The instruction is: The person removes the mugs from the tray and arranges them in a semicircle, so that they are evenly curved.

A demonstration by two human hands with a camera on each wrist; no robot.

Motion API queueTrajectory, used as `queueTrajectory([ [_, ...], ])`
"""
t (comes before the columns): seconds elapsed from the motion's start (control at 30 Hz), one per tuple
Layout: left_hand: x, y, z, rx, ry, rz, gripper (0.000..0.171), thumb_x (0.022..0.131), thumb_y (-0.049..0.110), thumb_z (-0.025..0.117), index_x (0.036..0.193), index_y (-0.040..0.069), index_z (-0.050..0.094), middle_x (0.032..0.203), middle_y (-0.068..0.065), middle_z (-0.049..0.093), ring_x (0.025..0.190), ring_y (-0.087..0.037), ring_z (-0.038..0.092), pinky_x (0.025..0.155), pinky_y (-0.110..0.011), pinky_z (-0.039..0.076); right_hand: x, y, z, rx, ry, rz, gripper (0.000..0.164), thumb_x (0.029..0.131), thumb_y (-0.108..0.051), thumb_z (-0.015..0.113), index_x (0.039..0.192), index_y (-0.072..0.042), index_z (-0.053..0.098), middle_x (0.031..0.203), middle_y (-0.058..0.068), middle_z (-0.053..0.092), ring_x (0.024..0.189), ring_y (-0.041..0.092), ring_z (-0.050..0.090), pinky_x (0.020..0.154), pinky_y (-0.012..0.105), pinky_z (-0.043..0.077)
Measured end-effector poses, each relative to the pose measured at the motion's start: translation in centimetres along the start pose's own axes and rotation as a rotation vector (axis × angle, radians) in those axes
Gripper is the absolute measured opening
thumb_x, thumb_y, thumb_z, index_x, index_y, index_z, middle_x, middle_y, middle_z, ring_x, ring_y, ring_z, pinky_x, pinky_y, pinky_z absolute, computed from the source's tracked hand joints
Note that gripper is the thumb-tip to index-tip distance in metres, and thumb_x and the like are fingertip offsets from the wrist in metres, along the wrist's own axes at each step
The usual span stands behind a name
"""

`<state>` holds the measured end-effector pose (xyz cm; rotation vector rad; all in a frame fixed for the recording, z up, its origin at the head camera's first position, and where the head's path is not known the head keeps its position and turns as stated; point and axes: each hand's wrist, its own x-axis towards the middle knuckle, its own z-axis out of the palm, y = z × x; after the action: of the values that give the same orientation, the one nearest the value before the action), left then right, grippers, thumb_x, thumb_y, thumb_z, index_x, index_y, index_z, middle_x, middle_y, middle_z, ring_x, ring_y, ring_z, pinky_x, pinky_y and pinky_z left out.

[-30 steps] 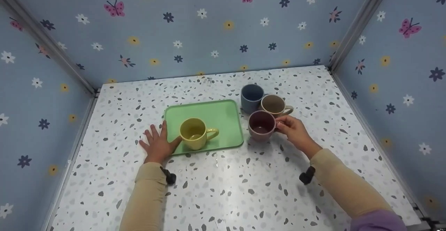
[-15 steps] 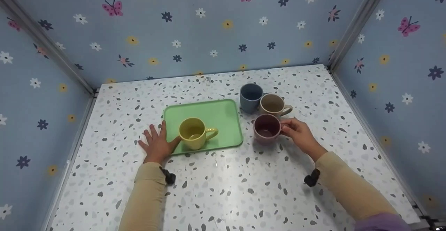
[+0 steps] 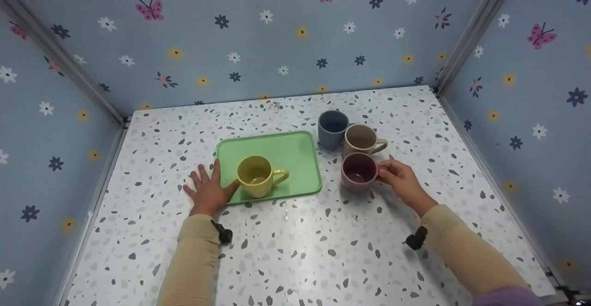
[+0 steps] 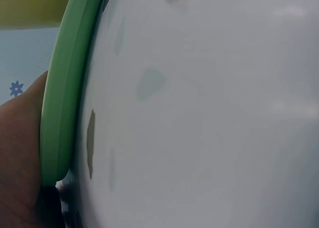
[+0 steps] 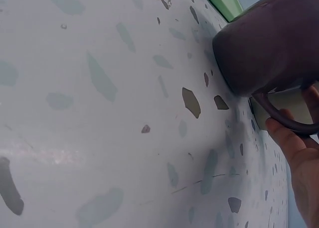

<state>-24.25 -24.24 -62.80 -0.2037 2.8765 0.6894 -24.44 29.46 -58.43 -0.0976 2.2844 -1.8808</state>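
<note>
1. My left hand (image 3: 208, 196), fingers spread at the green tray (image 3: 281, 147); right of it, the yellow mug (image 3: 255, 188), already on the tray.
2. My right hand (image 3: 403, 181), pinching the maroon mug (image 3: 355, 186) by its handle (image 5: 273, 111).
3. Beyond that hand, the beige mug (image 3: 354, 147) and blue mug (image 3: 328, 139); three mugs still off the tray.

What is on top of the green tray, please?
A yellow mug stands upright on the green tray. The tray's surface beneath the mug is covered and cannot be seen; the left hand also hides part of the near left corner.
</note>
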Motion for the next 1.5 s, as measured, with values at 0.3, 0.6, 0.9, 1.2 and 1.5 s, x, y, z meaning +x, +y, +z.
queueTrajectory([
  [0.3, -0.1, 0.3, -0.2, -0.009, 0.013, 0.003, 0.112, 0.085, 0.087, 0.038, 0.164, 0.02, -0.005, 0.163, -0.029, -0.02, 0.146, -0.052, -0.024, 0.105, -0.077, -0.021, -0.1, 0.5, -0.4, 0.059, 0.02, -0.026, 0.028, 0.1, -0.011, 0.063, 0.121, 0.008, 0.061, 0.117, 0.017, 0.068, 0.106, 0.018, 0.07, 0.095, 0.036, 0.056],
  [0.6, -0.1, 0.1, 0.0, -0.013, 0.008, -0.002, 0.113, 0.084, 0.089, 0.037, 0.164, 0.021, -0.005, 0.163, -0.029, -0.02, 0.146, -0.052, -0.023, 0.104, -0.076, -0.021, -0.1, 0.6, -0.6, 0.079, 0.026, 0.008, 0.034, 0.1, -0.013, 0.063, 0.124, 0.01, 0.058, 0.121, 0.02, 0.067, 0.11, 0.023, 0.07, 0.099, 0.04, 0.053],
  [0.9, 0.3, -0.3, 0.3, -0.006, 0.003, -0.002, 0.114, 0.083, 0.09, 0.036, 0.163, 0.022, -0.008, 0.162, -0.028, -0.023, 0.145, -0.052, -0.026, 0.103, -0.075, -0.024, 0.1, 0.6, -0.9, 0.054, 0.041, 0.023, 0.032, 0.1, -0.016, 0.064, 0.122, 0.006, 0.06, 0.118, 0.013, 0.069, 0.106, 0.015, 0.071, 0.095, 0.034, 0.055],
  [1.2, 0.2, -0.1, 0.2, -0.01, 0.004, -0.005, 0.113, 0.083, 0.09, 0.036, 0.163, 0.022, -0.007, 0.162, -0.027, -0.022, 0.146, -0.051, -0.025, 0.104, -0.075, -0.024, 0.4, 0.8, -1.2, 0.073, 0.03, 0.01, 0.031, 0.099, -0.016, 0.065, 0.121, 0.005, 0.061, 0.116, 0.01, 0.069, 0.106, 0.015, 0.07, 0.095, 0.032, 0.055],
  [1.5, -0.3, 0.3, -0.3, -0.012, 0.001, 0.0, 0.111, 0.086, 0.086, 0.039, 0.163, 0.02, -0.006, 0.162, -0.029, -0.02, 0.146, -0.052, -0.024, 0.104, -0.077, -0.021, 0.5, 0.7, -1.4, 0.068, 0.013, -0.01, 0.036, 0.1, -0.015, 0.064, 0.126, 0.01, 0.058, 0.113, 0.009, 0.068, 0.105, 0.013, 0.069, 0.096, 0.036, 0.055],
])
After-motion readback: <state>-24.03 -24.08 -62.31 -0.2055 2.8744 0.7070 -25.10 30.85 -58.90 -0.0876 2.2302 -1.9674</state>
